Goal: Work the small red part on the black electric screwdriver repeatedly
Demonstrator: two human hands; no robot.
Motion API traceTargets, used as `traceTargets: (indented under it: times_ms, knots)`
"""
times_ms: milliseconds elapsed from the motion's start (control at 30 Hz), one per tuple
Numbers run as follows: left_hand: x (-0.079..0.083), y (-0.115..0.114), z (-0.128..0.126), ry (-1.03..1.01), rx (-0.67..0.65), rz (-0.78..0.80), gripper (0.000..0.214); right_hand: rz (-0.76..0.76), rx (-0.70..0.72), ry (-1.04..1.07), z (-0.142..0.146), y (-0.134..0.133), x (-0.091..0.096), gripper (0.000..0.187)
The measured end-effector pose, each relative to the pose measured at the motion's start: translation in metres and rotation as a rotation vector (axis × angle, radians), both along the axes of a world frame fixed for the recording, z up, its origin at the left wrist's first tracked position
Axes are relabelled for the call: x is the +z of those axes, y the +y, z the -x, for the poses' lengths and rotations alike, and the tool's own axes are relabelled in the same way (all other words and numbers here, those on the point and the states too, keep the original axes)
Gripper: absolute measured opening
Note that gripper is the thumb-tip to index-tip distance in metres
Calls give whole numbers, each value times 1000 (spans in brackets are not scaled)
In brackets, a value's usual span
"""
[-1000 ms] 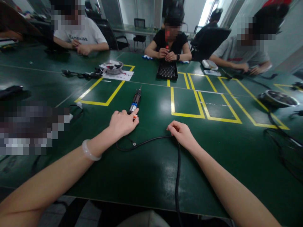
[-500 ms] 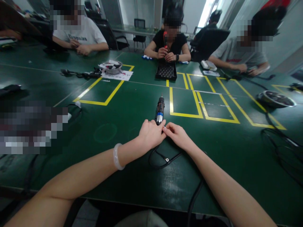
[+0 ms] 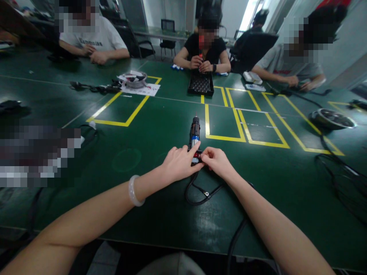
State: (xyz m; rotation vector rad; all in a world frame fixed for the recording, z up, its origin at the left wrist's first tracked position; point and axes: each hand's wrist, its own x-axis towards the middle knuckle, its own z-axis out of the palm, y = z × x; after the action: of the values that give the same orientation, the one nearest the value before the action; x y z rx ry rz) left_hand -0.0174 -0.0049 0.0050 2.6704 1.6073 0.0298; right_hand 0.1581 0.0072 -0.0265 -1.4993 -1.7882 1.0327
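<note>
Green table (image 3: 160, 126) with yellow taped rectangles. An electric screwdriver (image 3: 195, 133) lies flat on it at centre, tip pointing to 12 o'clock, just left of the nearest yellow rectangle (image 3: 226, 124). Its black cord (image 3: 200, 191) leaves the rear end at 6 o'clock, loops once on the table and runs off the near edge.

Left hand (image 3: 179, 165): comes in from 7 o'clock, palm down, resting against the rear of the screwdriver. Index finger extended along the tool's left side, touching the body near the blue band; the other fingers are loosely curled. No full grasp around the tool. Pale bangle (image 3: 133, 191) on that wrist.

Right hand (image 3: 218, 162): comes in from 5 o'clock, fingers curled, tips pinched at the rear end of the screwdriver where the red part and cord meet. Whether the pinch is on the tool or the cord cannot be told. The two hands meet fingertip to fingertip at that end.

Elsewhere: black tray (image 3: 201, 84) at 12 o'clock, in front of a seated person in black. Round dish on a paper sheet (image 3: 136, 79) at 11 o'clock. Metal bowl (image 3: 332, 119) at 2 o'clock, with cables (image 3: 338, 168) below it. Two more seated people at 10 and 1 o'clock.
</note>
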Motion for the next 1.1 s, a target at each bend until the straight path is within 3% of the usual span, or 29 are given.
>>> traceTargets:
  times_ms: [200, 467, 733, 1100]
  knots:
    - [-3, 3, 2, -26, 5, 30, 83, 133, -73, 138, -10, 2, 12, 9]
    - [-1, 7, 5, -10, -19, 56, 81, 412, 74, 420, -13, 0, 15, 7]
    - [-2, 9, 7, 1, -49, 55, 83, 495, 58, 375, -9, 2, 16, 3]
    - [-1, 9, 6, 13, -41, 52, 82, 515, 95, 311, -6, 8, 15, 11]
